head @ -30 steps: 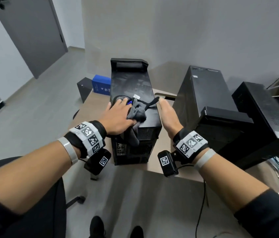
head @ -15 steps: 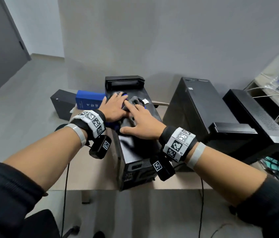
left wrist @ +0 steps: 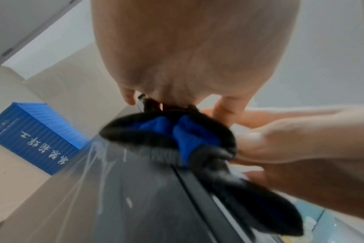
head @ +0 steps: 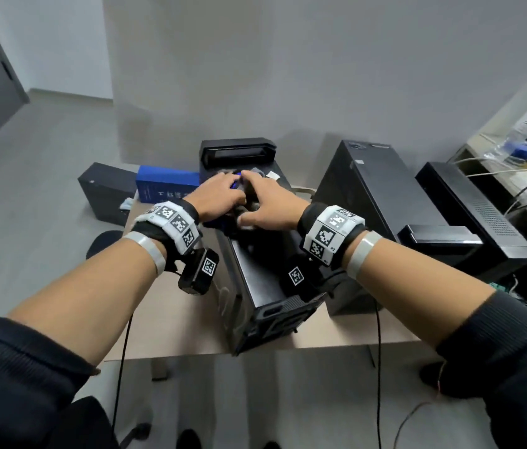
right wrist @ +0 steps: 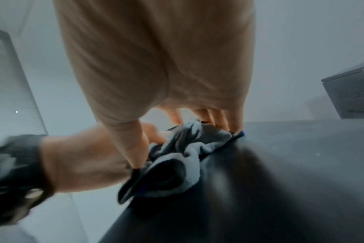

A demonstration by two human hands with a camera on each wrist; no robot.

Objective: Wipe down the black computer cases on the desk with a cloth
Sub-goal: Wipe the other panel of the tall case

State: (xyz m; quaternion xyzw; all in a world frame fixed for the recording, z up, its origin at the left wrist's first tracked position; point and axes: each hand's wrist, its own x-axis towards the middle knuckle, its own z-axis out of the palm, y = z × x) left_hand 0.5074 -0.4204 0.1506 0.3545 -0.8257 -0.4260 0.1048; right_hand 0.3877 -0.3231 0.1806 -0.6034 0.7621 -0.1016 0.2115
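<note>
A grey, blue and black cloth [head: 235, 185] [left wrist: 177, 134] [right wrist: 189, 144] lies bunched on top of the middle black computer case [head: 255, 280], near its far end. My left hand [head: 220, 197] [left wrist: 187, 57] lies over the cloth's left part, with fingers curled round the bunch. From the right, my right hand [head: 268, 202] [right wrist: 156, 57] presses on the cloth with straight, spread fingers. The two hands touch side by side. Two more black cases [head: 362, 189] [head: 469, 205] stand to the right on the desk [head: 184, 312].
A blue box [head: 168, 187] and a small black box [head: 106, 189] sit at the desk's far left. A side shelf [head: 515, 176] with cables and a plastic bag is at the right. A dark chair [head: 103, 244] stands left of the desk. Cables hang off the front edge.
My right hand left the case's right side and came onto the cloth beside the left hand. Both hands slid the cloth along the case top toward its far end.
</note>
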